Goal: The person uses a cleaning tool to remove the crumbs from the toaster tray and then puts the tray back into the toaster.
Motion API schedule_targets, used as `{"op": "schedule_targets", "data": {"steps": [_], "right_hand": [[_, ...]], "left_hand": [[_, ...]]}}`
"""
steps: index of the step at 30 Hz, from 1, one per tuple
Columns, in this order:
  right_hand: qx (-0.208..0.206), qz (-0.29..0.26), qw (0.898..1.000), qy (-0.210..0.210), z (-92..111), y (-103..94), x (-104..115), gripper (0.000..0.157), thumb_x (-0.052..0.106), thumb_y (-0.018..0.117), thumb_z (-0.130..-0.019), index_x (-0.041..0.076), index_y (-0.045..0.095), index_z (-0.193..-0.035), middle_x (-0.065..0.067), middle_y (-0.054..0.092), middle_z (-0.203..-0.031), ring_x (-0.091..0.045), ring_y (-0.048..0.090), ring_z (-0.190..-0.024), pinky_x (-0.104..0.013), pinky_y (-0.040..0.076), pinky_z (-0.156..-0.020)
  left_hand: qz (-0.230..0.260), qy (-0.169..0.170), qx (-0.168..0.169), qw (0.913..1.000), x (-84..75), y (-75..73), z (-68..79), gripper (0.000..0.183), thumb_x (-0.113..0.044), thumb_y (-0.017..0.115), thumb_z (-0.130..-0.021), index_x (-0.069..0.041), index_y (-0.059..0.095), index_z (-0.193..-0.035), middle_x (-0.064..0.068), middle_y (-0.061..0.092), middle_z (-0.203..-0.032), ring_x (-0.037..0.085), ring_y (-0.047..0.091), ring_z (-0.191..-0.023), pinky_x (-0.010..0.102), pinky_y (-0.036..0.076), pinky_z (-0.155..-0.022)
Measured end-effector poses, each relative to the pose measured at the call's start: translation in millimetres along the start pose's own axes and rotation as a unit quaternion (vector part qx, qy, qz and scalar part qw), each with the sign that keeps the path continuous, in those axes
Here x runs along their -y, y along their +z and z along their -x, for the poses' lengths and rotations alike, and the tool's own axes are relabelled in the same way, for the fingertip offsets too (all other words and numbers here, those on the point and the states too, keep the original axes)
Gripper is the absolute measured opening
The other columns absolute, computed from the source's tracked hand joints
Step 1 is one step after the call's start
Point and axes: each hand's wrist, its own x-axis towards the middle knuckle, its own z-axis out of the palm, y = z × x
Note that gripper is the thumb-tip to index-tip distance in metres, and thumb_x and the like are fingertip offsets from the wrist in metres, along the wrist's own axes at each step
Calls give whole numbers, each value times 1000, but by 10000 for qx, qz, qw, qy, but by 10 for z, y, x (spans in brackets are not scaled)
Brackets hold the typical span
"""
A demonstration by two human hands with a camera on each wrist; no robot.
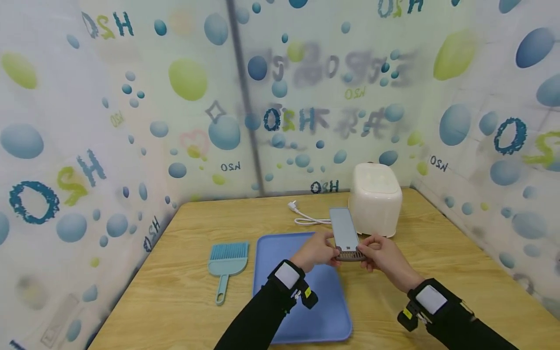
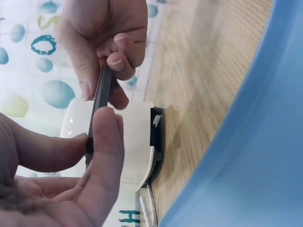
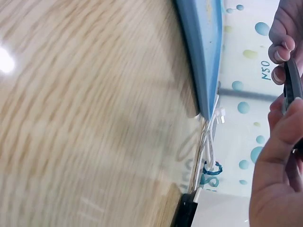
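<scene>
Both hands hold a thin, flat panel (image 1: pixel 344 228) above the table, just in front of the white appliance (image 1: pixel 376 199). Its face is pale grey, and the near end is a darker slotted strip. My left hand (image 1: pixel 316 250) pinches the left near corner between thumb and fingers. At the opposite near corner, my right hand (image 1: pixel 387 257) has a similar pinch. Seen edge-on in the left wrist view, the panel (image 2: pixel 100 94) is a narrow dark bar between the two hands. The right wrist view catches only part of the panel (image 3: pixel 292 82) at its right edge.
A blue tray (image 1: pixel 302 311) lies under the left forearm. Left of it is a light-blue dustpan-shaped brush (image 1: pixel 227 265) with bristles pointing away. A white cord with a plug (image 1: pixel 306 214) lies beside the appliance. Patterned curtains (image 1: pixel 210 146) enclose the wooden table (image 1: pixel 166 272).
</scene>
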Motion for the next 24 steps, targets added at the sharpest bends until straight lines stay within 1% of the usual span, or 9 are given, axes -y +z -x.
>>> {"op": "schedule_targets", "data": {"steps": [2, 4, 7, 11, 14, 19, 22, 24], "right_hand": [[63, 120, 9999, 99, 15, -17, -25, 25, 14, 56, -105, -9, 50, -113, -10, 68, -82, -15, 62, -67, -28, 54, -59], [93, 197, 9996, 186, 32, -39, -42, 23, 12, 57, -104, -10, 52, -111, -11, 67, -81, -16, 62, -67, -29, 55, -59], [172, 384, 9986, 325, 60, -80, -81, 21, 11, 57, -103, -9, 54, -108, -10, 66, -82, -17, 62, -66, -29, 54, -58], [321, 696, 9960, 466, 110, -127, -153, 16, 8, 56, -103, -8, 55, -105, -10, 64, -81, -18, 62, -65, -28, 54, -57], [426, 835, 9939, 586, 151, -157, -201, 14, 6, 55, -103, -8, 55, -105, -10, 63, -81, -17, 62, -65, -28, 53, -57], [412, 890, 9911, 903, 191, -210, -244, 11, 2, 54, -102, -9, 55, -105, -13, 62, -85, -18, 62, -66, -29, 54, -59], [530, 960, 9898, 910, 216, -260, -249, 11, 2, 53, -102, -9, 54, -104, -13, 61, -86, -18, 62, -66, -29, 55, -60], [649, 953, 9892, 909, 236, -297, -254, 10, 1, 53, -102, -9, 54, -104, -12, 61, -85, -18, 62, -66, -29, 55, -60]], "left_hand": [[-129, -79, 27, 9999, 2, 26, 5, 45, 12, 61, -93, -2, 60, -136, 12, 69, -82, 29, 72, -71, 34, 62, -68], [-202, -147, 34, 9997, 5, 58, 11, 45, 13, 61, -91, 0, 60, -135, 12, 68, -81, 28, 72, -70, 35, 62, -68], [-409, -260, -20, 9988, 30, 117, 14, 42, 12, 64, -90, 2, 62, -131, 12, 67, -79, 30, 73, -72, 39, 62, -70], [-827, -406, -139, 9956, 100, 207, 17, 38, 10, 68, -88, 1, 67, -125, 9, 66, -78, 25, 71, -69, 35, 61, -67], [-1000, -435, -155, 9939, 140, 273, 21, 35, 10, 70, -87, 2, 68, -121, 10, 65, -79, 25, 72, -70, 32, 60, -63], [-1002, -410, -61, 9941, 157, 386, 24, 28, 14, 68, -85, 5, 70, -112, 11, 66, -78, 31, 74, -70, 33, 61, -59], [-1078, -433, -43, 9932, 144, 453, 17, 25, 15, 67, -83, 6, 70, -106, 10, 64, -73, 30, 73, -67, 33, 61, -58], [-1281, -441, -27, 9908, 128, 493, 12, 21, 15, 67, -82, 5, 70, -100, 9, 63, -70, 28, 72, -65, 32, 60, -57]]}}
